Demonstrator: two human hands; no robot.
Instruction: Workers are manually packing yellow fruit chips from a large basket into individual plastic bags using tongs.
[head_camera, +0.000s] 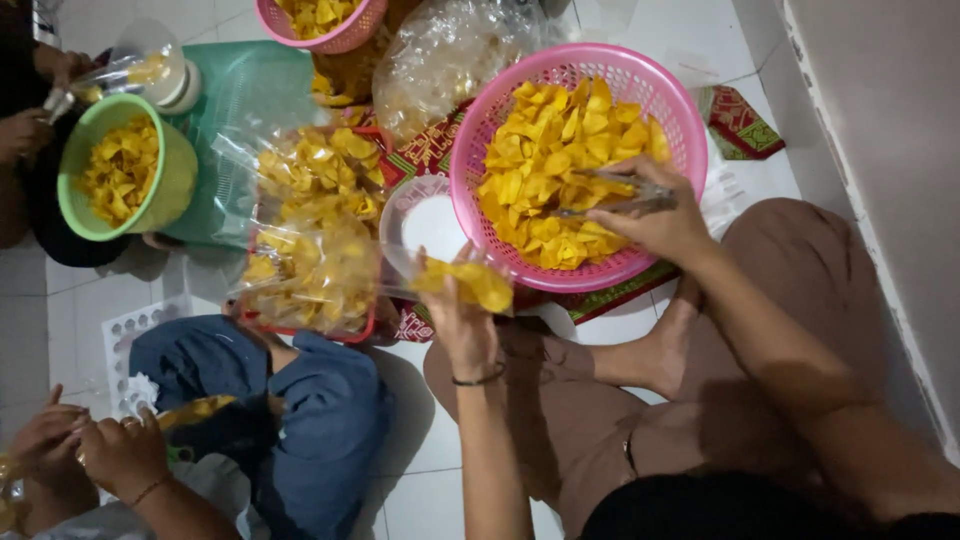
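Two hands packing yellow chips

Right hand (655, 225) is gripping metal tongs (620, 195) over the pink basket (680, 130) of chips (545, 160); left hand (462, 318) is pinching a clear bag (470, 282) (partly filled) just beside the basket

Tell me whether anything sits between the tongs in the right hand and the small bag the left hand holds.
Nothing visible does. The right hand holds tongs over the pink basket; the left hand holds the small bag of chips at the basket's near rim, with only that rim between.

My right hand (655, 225) hides part of the tongs (625, 195). At twelve o'clock, the second pink basket (320, 25) is cut off.
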